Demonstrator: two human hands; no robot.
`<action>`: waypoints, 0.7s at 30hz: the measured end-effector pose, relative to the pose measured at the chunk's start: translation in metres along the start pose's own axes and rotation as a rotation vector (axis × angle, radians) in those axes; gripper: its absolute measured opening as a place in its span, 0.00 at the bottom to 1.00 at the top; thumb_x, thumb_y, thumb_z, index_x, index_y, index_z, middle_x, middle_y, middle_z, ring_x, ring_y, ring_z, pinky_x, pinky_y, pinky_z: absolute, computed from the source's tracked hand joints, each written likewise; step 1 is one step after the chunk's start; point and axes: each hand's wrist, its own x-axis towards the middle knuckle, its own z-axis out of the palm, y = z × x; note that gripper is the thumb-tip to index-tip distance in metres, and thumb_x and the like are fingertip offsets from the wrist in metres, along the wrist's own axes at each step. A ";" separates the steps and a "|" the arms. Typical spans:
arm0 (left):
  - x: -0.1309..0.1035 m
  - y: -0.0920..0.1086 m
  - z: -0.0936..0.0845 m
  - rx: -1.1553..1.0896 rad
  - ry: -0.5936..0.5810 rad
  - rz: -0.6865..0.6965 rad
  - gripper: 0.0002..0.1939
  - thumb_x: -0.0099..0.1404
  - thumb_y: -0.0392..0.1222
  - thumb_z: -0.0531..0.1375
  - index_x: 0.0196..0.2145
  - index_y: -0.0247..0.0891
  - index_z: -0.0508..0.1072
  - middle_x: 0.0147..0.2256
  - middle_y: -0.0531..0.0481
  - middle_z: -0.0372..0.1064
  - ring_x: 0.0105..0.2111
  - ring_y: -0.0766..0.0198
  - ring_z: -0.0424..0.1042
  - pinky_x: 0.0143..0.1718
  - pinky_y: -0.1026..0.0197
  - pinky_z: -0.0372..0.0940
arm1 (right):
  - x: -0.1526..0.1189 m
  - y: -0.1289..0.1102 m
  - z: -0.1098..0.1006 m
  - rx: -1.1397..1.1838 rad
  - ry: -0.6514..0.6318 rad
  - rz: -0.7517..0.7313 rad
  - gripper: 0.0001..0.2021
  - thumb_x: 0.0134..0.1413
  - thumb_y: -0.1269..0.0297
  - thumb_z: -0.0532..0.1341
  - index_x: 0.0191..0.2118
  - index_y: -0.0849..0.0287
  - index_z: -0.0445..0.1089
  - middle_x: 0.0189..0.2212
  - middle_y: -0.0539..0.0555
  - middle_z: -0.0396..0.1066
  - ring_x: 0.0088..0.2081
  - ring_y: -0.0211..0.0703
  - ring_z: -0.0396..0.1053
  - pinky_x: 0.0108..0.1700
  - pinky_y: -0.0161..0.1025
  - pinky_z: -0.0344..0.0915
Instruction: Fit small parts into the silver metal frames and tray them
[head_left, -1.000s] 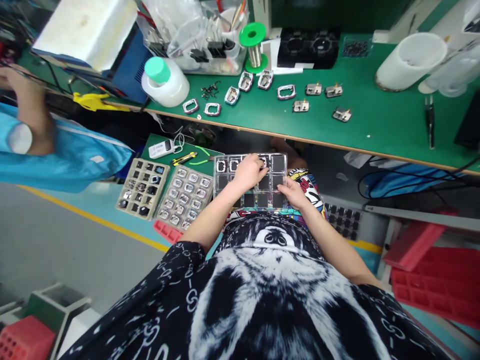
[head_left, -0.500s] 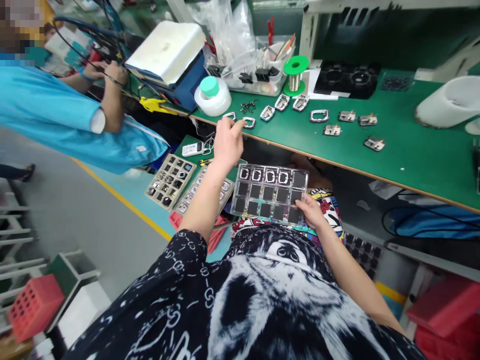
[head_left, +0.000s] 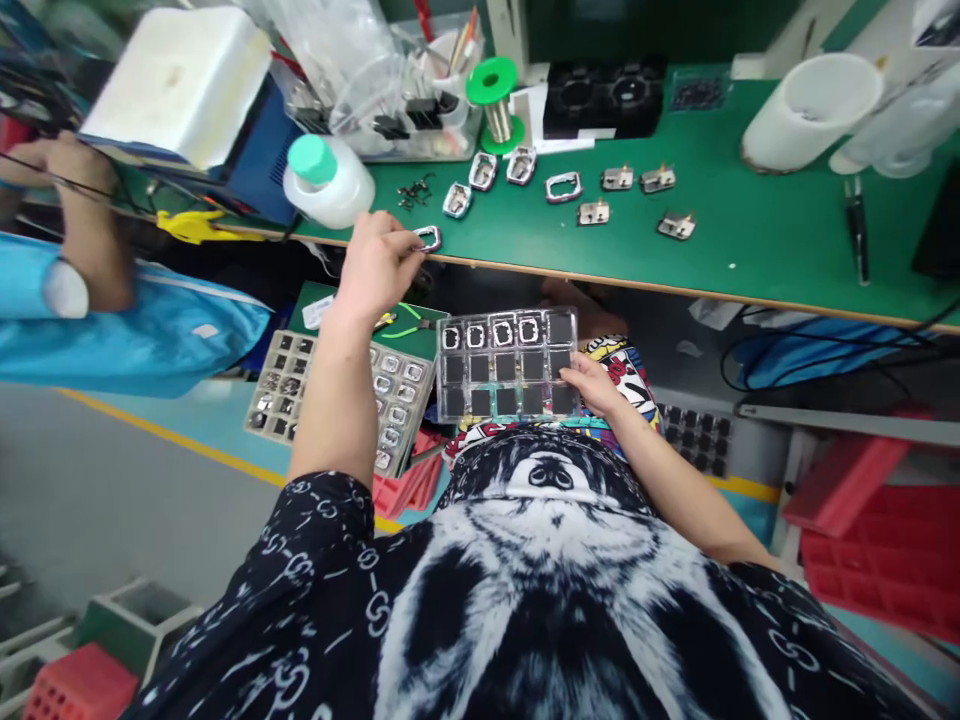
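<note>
While the right hand (head_left: 592, 385) steadies the clear plastic compartment tray (head_left: 506, 364) on the lap, fingers curled over its near right corner, the left hand (head_left: 379, 262) is up at the near edge of the green workbench (head_left: 750, 250), fingertips pinched on a small silver rectangular metal frame (head_left: 428, 238) that sits right at that edge. Four of the tray's far-row compartments hold similar silver frames; the far right one and the two nearer rows show only dark squares. Farther along the bench lie more loose silver frames and small metal parts (head_left: 592, 212), well apart from the hand. Just to the left of the hand stands a white squat bottle with a mint-green cap (head_left: 328, 180), and beyond it a green spool of wire (head_left: 492, 95). Below the bench, left of the clear tray, two beige grid trays of small parts (head_left: 337, 385) rest side by side. At far left, another person in a light blue sleeve (head_left: 127, 320) has a hand on dark cables. Red plastic crates (head_left: 877, 560) sit at near right.
</note>
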 end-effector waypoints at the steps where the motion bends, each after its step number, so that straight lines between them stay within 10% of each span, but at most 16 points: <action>1: 0.000 0.002 -0.003 -0.003 -0.003 -0.014 0.17 0.79 0.56 0.61 0.47 0.38 0.77 0.46 0.44 0.67 0.53 0.49 0.61 0.64 0.32 0.60 | 0.000 0.000 0.001 0.001 -0.006 0.001 0.18 0.50 0.54 0.75 0.43 0.55 0.75 0.39 0.50 0.80 0.39 0.47 0.76 0.46 0.43 0.73; 8: -0.041 0.089 -0.004 -0.088 0.139 0.008 0.10 0.75 0.50 0.66 0.45 0.42 0.77 0.46 0.45 0.69 0.53 0.48 0.65 0.61 0.37 0.63 | 0.003 -0.004 0.005 0.006 -0.032 -0.006 0.18 0.48 0.57 0.75 0.44 0.56 0.77 0.39 0.49 0.79 0.39 0.46 0.74 0.45 0.41 0.71; 14: -0.068 0.177 0.096 -0.350 -0.191 -0.021 0.01 0.72 0.40 0.69 0.41 0.42 0.81 0.41 0.47 0.74 0.48 0.53 0.73 0.55 0.49 0.69 | 0.004 -0.001 0.003 0.033 -0.008 0.024 0.17 0.47 0.58 0.75 0.43 0.56 0.76 0.36 0.48 0.78 0.37 0.45 0.73 0.43 0.40 0.71; 21: -0.048 0.194 0.154 -0.149 -0.243 -0.040 0.11 0.75 0.45 0.67 0.39 0.36 0.85 0.40 0.41 0.76 0.47 0.50 0.74 0.54 0.48 0.69 | -0.013 -0.008 0.004 -0.001 0.001 0.017 0.20 0.49 0.52 0.78 0.44 0.54 0.77 0.40 0.50 0.79 0.38 0.48 0.76 0.44 0.45 0.75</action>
